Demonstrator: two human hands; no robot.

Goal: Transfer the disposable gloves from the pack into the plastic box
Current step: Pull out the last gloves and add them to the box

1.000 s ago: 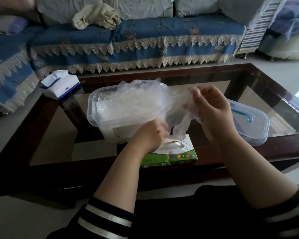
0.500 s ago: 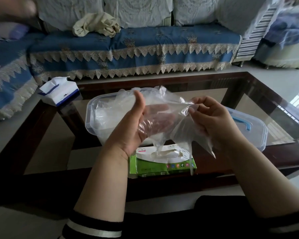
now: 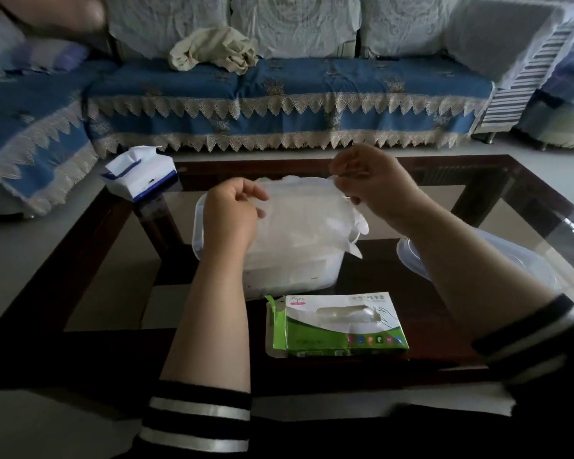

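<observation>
Head view, looking down over a glass-topped table (image 3: 90,286) with a dark wooden frame: the left hand (image 3: 231,215) has its fingers curled, and its thumb and fingertips pinch the left edge of a clear disposable glove (image 3: 307,210). That glove is stretched as a thin sheet between the 2 hands, directly above the open plastic box (image 3: 292,270), which already holds a pile of the same clear film. The right hand (image 3: 375,185) sits a little higher than the left and farther from the camera, fingers bent, pinching the glove's right edge; the glove's finger end hangs down below it, over the box's right rim. Both forearms reach forward from striped black-and-white cuffs, the left nearly straight ahead, the right angled in from the lower right. The green and white glove pack (image 3: 337,327) lies flat on the table just in front of the box, between the 2 forearms, its top slot showing more film. A clear lid (image 3: 510,260) lies to the right of the box, partly hidden under the right forearm. At the table's far left corner stands a blue and white tissue pack (image 3: 139,173).
</observation>
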